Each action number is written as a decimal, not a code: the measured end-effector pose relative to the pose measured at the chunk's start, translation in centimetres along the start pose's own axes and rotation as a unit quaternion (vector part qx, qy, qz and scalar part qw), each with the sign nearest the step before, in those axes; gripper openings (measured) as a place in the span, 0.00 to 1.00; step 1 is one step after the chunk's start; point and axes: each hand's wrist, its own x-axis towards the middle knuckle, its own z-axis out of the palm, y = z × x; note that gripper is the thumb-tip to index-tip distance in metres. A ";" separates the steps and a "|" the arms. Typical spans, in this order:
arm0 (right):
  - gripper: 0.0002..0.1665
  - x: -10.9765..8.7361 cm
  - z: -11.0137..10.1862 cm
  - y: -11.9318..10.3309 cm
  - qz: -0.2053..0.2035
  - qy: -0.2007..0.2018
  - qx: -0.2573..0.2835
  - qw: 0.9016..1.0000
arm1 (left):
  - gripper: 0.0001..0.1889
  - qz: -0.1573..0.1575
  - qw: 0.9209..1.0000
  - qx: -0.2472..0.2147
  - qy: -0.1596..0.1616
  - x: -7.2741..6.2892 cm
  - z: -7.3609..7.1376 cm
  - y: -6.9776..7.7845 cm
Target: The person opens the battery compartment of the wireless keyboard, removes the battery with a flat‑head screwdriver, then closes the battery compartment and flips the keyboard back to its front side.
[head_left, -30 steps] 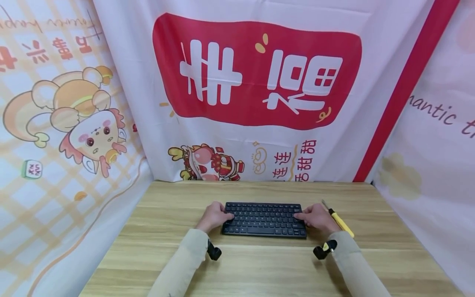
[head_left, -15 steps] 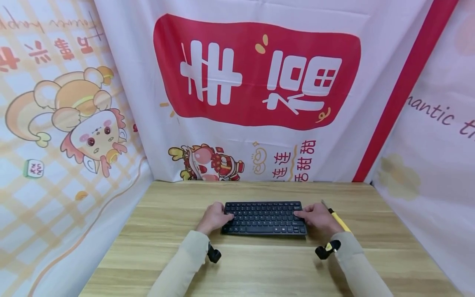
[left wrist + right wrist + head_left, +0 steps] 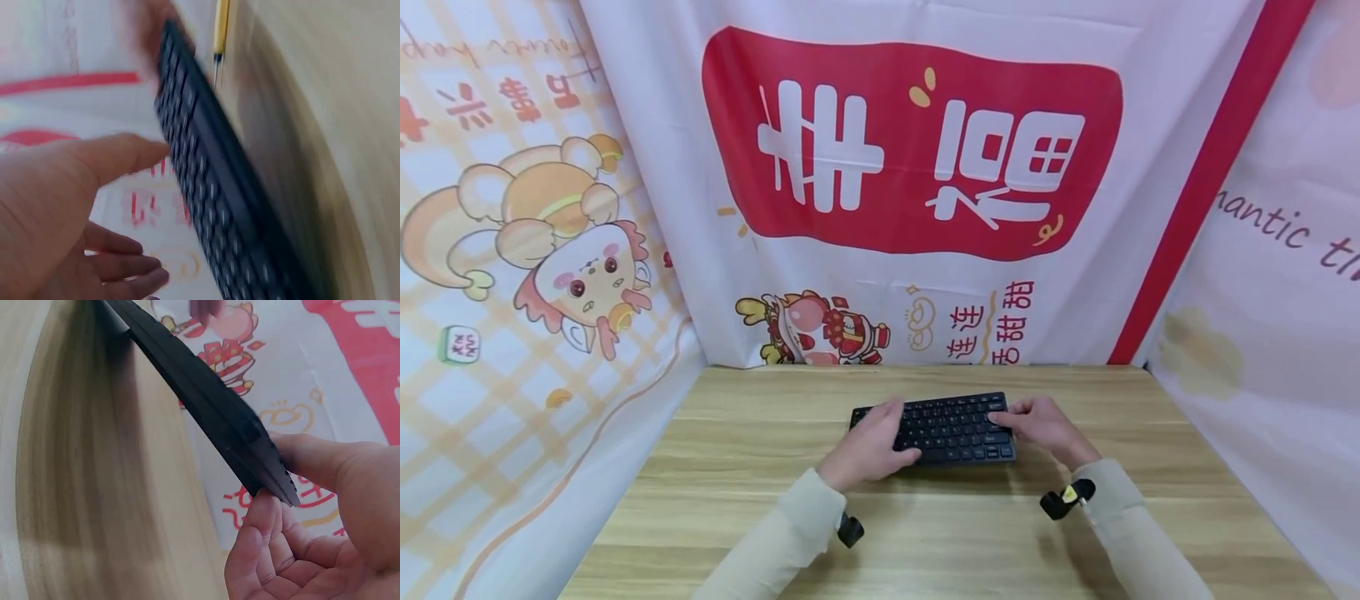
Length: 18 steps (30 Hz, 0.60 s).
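Note:
A black keyboard (image 3: 958,429) is raised above the wooden table at its right end, sloping down toward the left. My right hand (image 3: 1047,429) pinches that right end, thumb over the keys and curled fingers (image 3: 265,519) beneath. Across the keyboard's left part reaches my left hand (image 3: 868,442), its fingers fairly straight and thumb spread apart. In the left wrist view the left thumb (image 3: 128,156) comes up to the keys; whether it touches them I cannot tell. The keyboard's left part is partly hidden behind the left hand in the head view.
On the table (image 3: 737,483) beyond the keyboard lies a screwdriver with a yellow handle (image 3: 221,28), seen only in the left wrist view. Printed white cloth (image 3: 917,325) hangs along the back edge, with more cloth at both sides.
My left hand has let go of the keyboard's left end and moved right over the keys. The keyboard's right end has risen, and the screwdriver has dropped out of sight in the head view.

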 end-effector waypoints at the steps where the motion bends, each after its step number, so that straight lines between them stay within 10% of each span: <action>1: 0.28 -0.1 -0.1 -0.3 -0.003 0.004 -0.002 1.000 | 0.48 0.016 1.000 0.016 -0.009 0.0 0.2 0.6; 9: 0.23 -1.2 -0.3 -2.2 -0.010 0.024 -0.014 1.000 | 0.57 0.117 0.987 0.111 0.023 1.7 3.3 3.1; 18: 0.24 -1.5 0.2 -2.1 -0.002 0.042 -0.013 0.999 | 0.60 0.120 0.976 0.168 0.065 3.4 6.5 3.2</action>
